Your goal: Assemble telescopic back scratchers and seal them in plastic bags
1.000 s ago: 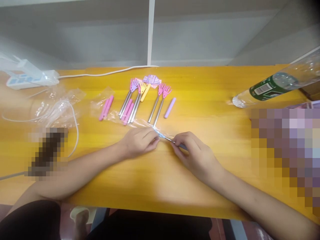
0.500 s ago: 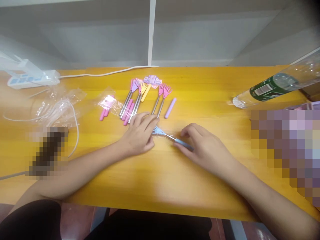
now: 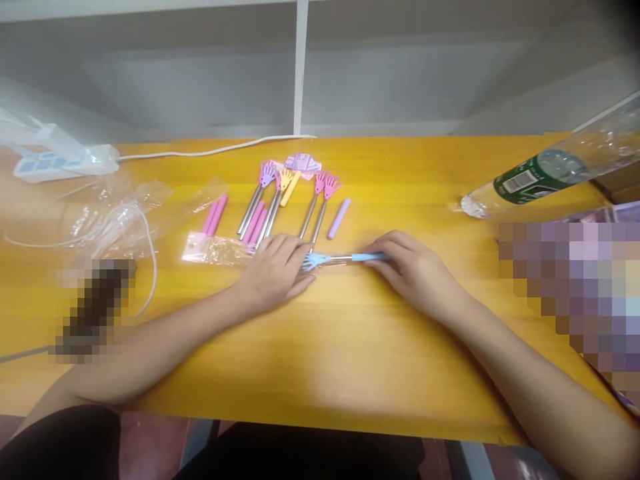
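Fairly bright, diffuse light covers the yellow bench (image 3: 240, 387), with soft glare at its front middle. The grey panel (image 3: 200, 83) behind is dimmer. Plastic wrap (image 3: 155, 193) and a bottle (image 3: 533, 177) glint. The blue scratcher (image 3: 361, 257) looks slightly soft. Wide-angle distortion stretches the edges; pixel blocks mask patches left and right.

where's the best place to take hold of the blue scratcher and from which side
Probably the blue handle, from the right: it is straight, thicker than the metal rod, and points that way, toward the right hand at its end. The left hand is at the splayed head.
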The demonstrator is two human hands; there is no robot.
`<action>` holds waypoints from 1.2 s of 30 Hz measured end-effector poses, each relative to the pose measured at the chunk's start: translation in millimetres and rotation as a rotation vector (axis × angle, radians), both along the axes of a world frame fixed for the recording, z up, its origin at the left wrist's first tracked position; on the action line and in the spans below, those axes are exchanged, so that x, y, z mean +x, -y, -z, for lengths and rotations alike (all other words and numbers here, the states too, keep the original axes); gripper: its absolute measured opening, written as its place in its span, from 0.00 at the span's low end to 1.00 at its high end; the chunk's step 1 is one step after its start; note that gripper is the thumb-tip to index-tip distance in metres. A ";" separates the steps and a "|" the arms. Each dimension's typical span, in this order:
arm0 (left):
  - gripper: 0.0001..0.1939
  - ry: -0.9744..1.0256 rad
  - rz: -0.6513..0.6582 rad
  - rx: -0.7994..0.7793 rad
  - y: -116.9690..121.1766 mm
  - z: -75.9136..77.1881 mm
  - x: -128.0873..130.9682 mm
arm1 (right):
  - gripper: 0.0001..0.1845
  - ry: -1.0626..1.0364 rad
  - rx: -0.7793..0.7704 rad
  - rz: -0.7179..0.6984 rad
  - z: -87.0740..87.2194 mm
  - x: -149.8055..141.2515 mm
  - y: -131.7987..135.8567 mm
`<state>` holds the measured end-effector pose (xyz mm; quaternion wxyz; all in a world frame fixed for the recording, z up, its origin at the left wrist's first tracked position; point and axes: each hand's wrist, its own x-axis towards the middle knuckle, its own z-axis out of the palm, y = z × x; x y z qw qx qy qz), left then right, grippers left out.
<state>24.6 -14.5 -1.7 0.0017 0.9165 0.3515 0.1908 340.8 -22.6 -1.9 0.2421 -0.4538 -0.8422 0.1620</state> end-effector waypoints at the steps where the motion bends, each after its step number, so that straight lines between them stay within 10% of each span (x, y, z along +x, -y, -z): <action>1: 0.24 0.019 -0.003 -0.011 -0.9 0.5 -0.5 | 0.08 -0.018 0.009 0.003 1.7 1.8 -2.6; 36: 0.19 0.276 0.175 0.005 0.0 10.8 -4.0 | 0.10 -0.170 0.140 -0.162 -2.3 -6.2 1.3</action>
